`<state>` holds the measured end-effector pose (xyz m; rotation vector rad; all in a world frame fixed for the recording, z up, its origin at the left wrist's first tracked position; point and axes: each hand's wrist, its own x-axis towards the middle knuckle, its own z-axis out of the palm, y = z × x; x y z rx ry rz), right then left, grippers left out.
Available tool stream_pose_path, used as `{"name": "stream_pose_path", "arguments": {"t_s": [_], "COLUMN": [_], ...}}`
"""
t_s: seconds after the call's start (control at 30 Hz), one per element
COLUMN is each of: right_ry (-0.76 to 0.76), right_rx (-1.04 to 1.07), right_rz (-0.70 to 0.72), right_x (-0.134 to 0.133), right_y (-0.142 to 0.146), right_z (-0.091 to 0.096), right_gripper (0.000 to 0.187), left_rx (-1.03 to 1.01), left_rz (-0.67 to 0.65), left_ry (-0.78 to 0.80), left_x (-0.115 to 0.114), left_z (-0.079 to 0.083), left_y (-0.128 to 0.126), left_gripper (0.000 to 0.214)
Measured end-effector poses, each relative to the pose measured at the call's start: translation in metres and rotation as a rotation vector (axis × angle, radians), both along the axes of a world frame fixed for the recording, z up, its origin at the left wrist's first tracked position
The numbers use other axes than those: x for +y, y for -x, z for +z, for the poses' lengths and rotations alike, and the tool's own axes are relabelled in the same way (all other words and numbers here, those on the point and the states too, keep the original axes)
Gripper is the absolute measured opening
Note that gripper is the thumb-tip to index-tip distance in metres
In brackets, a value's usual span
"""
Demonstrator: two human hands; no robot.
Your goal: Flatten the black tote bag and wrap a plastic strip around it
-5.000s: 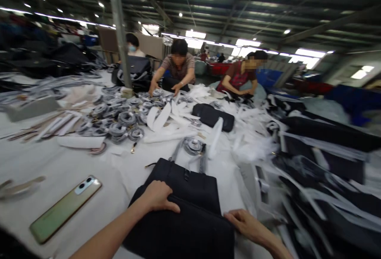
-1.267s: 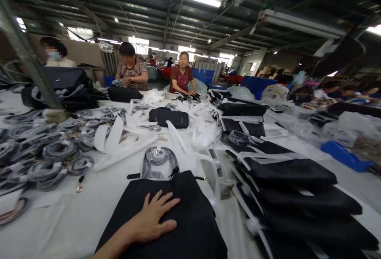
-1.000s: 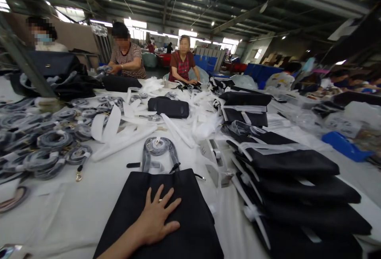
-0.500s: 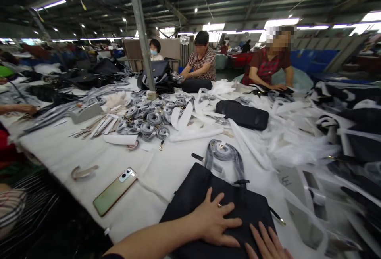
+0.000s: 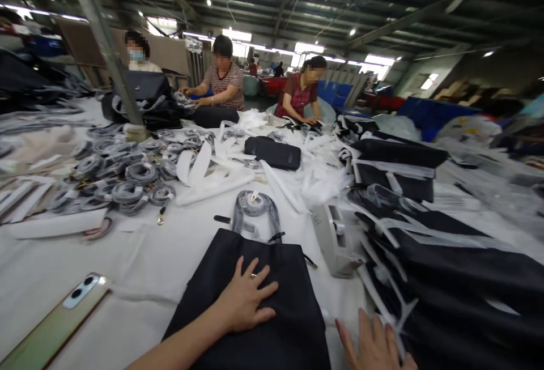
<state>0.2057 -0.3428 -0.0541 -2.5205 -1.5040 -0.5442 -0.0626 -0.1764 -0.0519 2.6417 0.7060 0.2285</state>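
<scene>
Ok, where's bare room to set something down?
Widest: the white cloth between the black bag and the phone, nearer than the coiled straps. A narrow strip lies between the bag and the grey tape dispenser, but the right hand is by its near end. Crowded: the dark stack at right, white wrapping beyond.

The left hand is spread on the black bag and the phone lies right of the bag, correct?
Not quite: the head view shows the phone lying left of the black bag. The left hand is indeed spread on the bag.
</scene>
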Motion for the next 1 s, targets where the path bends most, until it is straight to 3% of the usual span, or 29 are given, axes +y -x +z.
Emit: {"name": "stream_pose_path", "arguments": {"t_s": [0.07,0.17,0.23,0.37,0.53,0.67,0.8,0.9,1.0], "right_ry": [-0.070,-0.148,-0.072,0.098,0.110,0.108,0.162,0.179,0.195], "right_rx": [-0.025,0.113,0.251,0.439,0.481,0.446,0.392,0.350,0.291], "right_rz": [0.029,0.287,0.470,0.723,0.738,0.793,0.738,0.713,0.751], "right_x": [0.011,0.035,0.053,0.080,0.085,0.080,0.084,0.093,0.106], "right_y": [0.015,0.060,0.098,0.151,0.157,0.152,0.159,0.170,0.178], "right_z": [0.014,0.025,0.023,0.003,-0.018,-0.015,-0.010,-0.009,-0.012], "right_gripper": [0.066,0.058,0.052,0.062,0.077,0.076,0.067,0.054,0.046], "left_rx": [-0.008,0.002,0.021,0.062,0.109,0.095,-0.013,-0.095,-0.289], "left_rz": [-0.002,0.011,0.013,0.043,0.191,0.325,0.449,0.457,0.511], "left_ry": [-0.006,-0.007,-0.011,-0.026,-0.118,-0.276,-0.450,-0.497,-0.420], "left_x": [-0.001,-0.004,-0.004,-0.001,-0.009,-0.028,-0.042,-0.052,-0.054], "left_z": [-0.001,-0.003,-0.006,-0.016,-0.022,-0.040,-0.061,-0.058,-0.047], "left_y": [-0.001,-0.002,-0.002,-0.001,0.009,0.037,0.059,0.061,0.066], "left_gripper": [0.060,0.056,0.051,0.051,0.053,0.053,0.051,0.051,0.044]}}
